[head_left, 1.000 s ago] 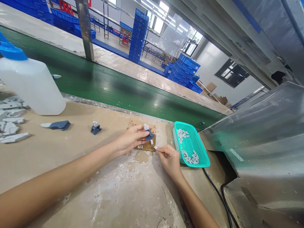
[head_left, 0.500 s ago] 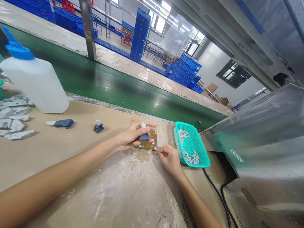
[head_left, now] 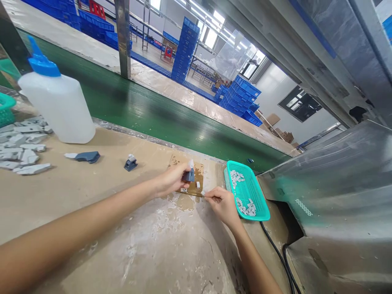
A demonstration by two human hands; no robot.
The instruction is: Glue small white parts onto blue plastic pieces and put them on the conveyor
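My left hand (head_left: 172,179) is closed around a dark blue-grey plastic part (head_left: 190,175) with a white tip pointing up, held over a brown, wet-looking pad (head_left: 192,192). Two small white pieces lie on that pad: one white piece (head_left: 197,185) near its right side, another white piece (head_left: 183,190) by the front edge. At the pad's front right corner, my right hand (head_left: 224,204) pinches a small whitish piece (head_left: 203,194), mostly covered by the fingertips. To the left on the table stand a small blue-grey and white part (head_left: 130,162) and a longer blue-grey part (head_left: 88,157) with a white end.
A turquoise basket (head_left: 265,204) holding small white pieces sits right of my right hand. A white bottle (head_left: 65,108) with a blue nozzle and a pile of grey-white pieces (head_left: 24,151) are at left. Behind runs a green conveyor belt (head_left: 153,110); a metal housing (head_left: 346,196) stands right.
My left hand has turned the blue-grey part more upright, and its spread fingers have drawn in. The right hand still pinches its piece at the pad's corner. The view has shifted slightly.
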